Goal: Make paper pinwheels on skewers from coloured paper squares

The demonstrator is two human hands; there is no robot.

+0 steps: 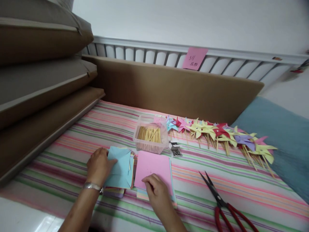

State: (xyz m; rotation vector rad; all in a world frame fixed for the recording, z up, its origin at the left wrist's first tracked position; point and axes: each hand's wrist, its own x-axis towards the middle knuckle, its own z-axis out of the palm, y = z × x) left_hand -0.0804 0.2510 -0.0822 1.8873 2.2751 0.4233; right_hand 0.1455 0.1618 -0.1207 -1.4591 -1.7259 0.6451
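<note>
My left hand point(98, 166), with a metal bracelet on its wrist, rests on the left edge of a pile of cut light-blue paper pieces point(120, 167), fingers curled over them. Beside it, my right hand point(155, 190) pinches the near edge of the pink sheet point(152, 169) that tops a stack of coloured paper squares. Both piles lie on a striped cloth point(217, 190).
A clear plastic box of wooden sticks point(150, 136) stands just behind the paper, a small stapler point(175, 149) to its right. A row of finished paper pinwheels point(217, 133) runs right. Red-handled scissors point(222, 203) lie open at the right. Stacked cushions point(36, 80) rise on the left.
</note>
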